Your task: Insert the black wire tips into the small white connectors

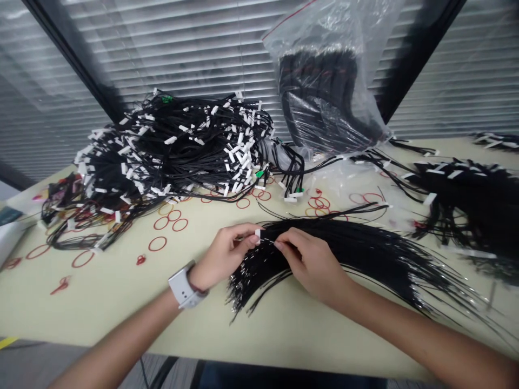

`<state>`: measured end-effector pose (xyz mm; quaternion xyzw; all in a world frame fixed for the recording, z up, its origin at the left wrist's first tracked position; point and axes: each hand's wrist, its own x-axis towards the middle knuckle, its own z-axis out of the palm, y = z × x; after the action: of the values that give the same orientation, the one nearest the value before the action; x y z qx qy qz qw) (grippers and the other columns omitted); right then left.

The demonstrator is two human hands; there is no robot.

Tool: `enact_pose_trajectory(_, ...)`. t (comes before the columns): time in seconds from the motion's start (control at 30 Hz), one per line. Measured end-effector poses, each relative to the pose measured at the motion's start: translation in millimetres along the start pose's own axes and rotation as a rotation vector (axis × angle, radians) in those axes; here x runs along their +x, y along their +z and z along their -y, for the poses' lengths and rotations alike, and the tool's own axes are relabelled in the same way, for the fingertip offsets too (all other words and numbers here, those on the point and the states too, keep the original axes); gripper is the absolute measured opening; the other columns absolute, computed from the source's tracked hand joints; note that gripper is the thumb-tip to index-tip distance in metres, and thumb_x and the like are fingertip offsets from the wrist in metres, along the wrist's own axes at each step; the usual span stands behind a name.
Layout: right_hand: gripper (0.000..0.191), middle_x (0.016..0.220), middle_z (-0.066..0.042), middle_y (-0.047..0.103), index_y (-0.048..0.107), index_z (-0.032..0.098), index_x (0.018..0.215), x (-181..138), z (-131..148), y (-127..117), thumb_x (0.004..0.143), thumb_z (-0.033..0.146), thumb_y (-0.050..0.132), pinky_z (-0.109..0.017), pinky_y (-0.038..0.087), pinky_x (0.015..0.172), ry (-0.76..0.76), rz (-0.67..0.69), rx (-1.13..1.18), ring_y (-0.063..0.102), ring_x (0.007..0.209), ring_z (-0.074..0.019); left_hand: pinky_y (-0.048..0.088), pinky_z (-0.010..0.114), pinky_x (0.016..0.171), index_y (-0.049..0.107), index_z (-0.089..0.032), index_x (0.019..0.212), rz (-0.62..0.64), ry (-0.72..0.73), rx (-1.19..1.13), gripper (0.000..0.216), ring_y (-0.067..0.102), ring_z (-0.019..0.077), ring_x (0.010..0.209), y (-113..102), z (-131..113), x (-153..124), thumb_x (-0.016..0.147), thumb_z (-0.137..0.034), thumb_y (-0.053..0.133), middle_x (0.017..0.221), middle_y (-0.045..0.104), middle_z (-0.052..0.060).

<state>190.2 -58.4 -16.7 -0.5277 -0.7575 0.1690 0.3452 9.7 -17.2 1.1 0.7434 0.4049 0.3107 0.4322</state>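
Between thumb and fingers, my left hand point(229, 249) pinches a small white connector point(258, 235). Just to its right, my right hand point(310, 259) pinches a thin black wire point(268, 240) whose end points at the connector. Whether the wire's tip sits inside the connector or only touches it I cannot tell. Both hands are above a thick bundle of loose black wires point(365, 254) with bare shiny ends, lying across the table. A pale watch point(186, 284) is on my left wrist.
A large heap of black cables with white connectors point(182, 146) lies at the back left. Behind stands a clear plastic bag of black wires point(320, 97). More connectored cables point(474, 205) are at the right. Red rubber bands point(157, 243) lie scattered on the table point(121, 308).
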Motion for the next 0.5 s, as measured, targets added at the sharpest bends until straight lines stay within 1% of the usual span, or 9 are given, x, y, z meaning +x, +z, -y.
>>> enact_pose_trajectory(0.2,0.013,0.074,0.000,0.058,0.055,0.018,0.078,1.5,1.0,-2.7,0.087,0.018,0.045,-0.023,0.037,0.059,-0.012,-0.001,-0.038,0.053,0.064,-0.0116,0.046,0.026,0.066,0.060,-0.013,0.093,0.055,-0.049,-0.128,0.016,0.056,0.0130,0.069,0.0,-0.1,1.9,0.084,-0.023,0.051,0.073,0.060,0.002)
enact_pose_trajectory(0.33,0.012,0.074,0.000,0.059,0.056,0.017,0.078,1.0,0.8,-3.6,0.085,0.017,0.046,-0.023,0.037,0.057,-0.023,-0.017,-0.048,0.052,0.063,-0.0111,0.048,0.026,0.068,0.057,-0.013,0.088,0.077,-0.069,-0.201,0.010,0.056,0.0117,0.069,1.5,-3.0,2.9,0.084,-0.020,0.050,0.073,0.059,0.001)
enact_pose_trajectory(0.5,0.012,0.075,-0.001,0.059,0.057,0.017,0.080,1.4,-1.5,-2.9,0.086,0.018,0.046,-0.023,0.038,0.059,-0.042,-0.039,-0.062,0.053,0.064,-0.0114,0.048,0.026,0.068,0.056,-0.014,0.085,0.106,-0.087,-0.222,0.008,0.055,0.0112,0.070,1.7,-4.1,3.0,0.084,-0.018,0.049,0.072,0.057,0.000)
